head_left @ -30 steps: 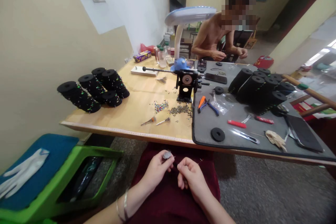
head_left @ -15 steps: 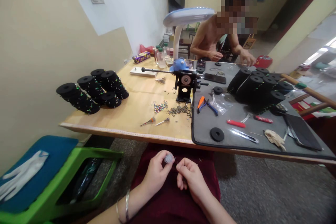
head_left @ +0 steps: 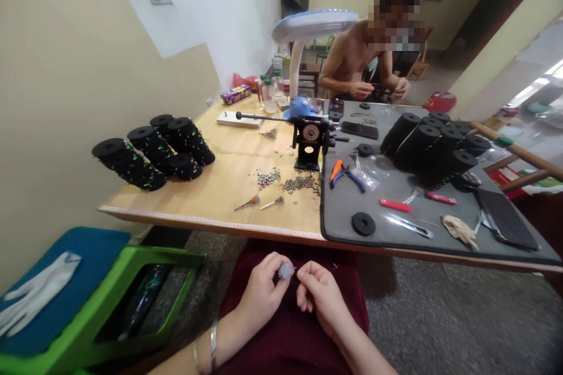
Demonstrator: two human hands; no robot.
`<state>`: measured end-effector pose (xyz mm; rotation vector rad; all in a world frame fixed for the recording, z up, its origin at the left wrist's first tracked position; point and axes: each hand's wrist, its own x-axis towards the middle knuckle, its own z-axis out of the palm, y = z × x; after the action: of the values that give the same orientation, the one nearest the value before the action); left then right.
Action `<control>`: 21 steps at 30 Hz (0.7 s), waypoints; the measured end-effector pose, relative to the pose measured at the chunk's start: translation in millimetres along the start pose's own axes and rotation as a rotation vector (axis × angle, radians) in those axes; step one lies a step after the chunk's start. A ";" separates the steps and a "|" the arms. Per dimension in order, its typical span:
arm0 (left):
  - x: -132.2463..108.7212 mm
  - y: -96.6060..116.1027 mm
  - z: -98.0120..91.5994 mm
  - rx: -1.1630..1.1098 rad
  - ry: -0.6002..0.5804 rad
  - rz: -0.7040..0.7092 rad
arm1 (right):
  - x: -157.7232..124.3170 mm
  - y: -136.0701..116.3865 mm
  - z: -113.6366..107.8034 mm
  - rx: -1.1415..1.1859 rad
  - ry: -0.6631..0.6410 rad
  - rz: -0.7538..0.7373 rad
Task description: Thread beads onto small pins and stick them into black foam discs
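My left hand (head_left: 265, 286) is closed on a small pale grey-blue bundle (head_left: 285, 270) with a ragged, bristly end, held above my lap. Close to its right, my right hand (head_left: 319, 292) is pinched at the fingertips beside the bundle. Something thin seems to show between the two hands, too small to make out. Dark red cloth (head_left: 299, 328) covers my lap beneath both. On the near table lie two small brush-like bundles, one with an orange band (head_left: 248, 203) and one pale (head_left: 272, 203). Behind them are a pile of coloured beads (head_left: 268, 179) and a pile of small metal pieces (head_left: 299, 183).
A black winding device (head_left: 311, 137) stands mid-table under a lamp (head_left: 314, 24). Black foam rolls stand at left (head_left: 127, 164) and right (head_left: 417, 143). Pliers (head_left: 347, 176) and tweezers (head_left: 409, 225) lie on the grey mat (head_left: 347, 205). Another person (head_left: 352, 64) sits opposite. A green stool (head_left: 105, 299) is at left.
My hands have barely moved; the grey-blue bundle has shifted slightly right and down. Across the table, the other person's outstretched hand has drawn back from the rolls toward their other hand.
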<state>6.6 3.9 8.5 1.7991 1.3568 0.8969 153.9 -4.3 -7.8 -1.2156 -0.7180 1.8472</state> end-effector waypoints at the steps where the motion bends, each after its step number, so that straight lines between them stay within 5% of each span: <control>1: -0.6 0.1 0.1 0.012 -0.004 0.005 | 0.4 0.6 -0.2 -0.007 0.003 -0.010; 11: -1.9 -0.6 1.2 -0.017 -0.071 0.014 | 3.3 3.4 -2.3 -0.080 0.042 -0.081; 21: 0.6 2.4 4.7 -0.242 -0.100 -0.153 | 2.8 2.6 -5.6 -0.061 0.089 -0.116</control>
<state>11.8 3.3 8.2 1.5151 1.2466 0.8383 157.6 -3.1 -13.4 -1.2601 -0.7839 1.6774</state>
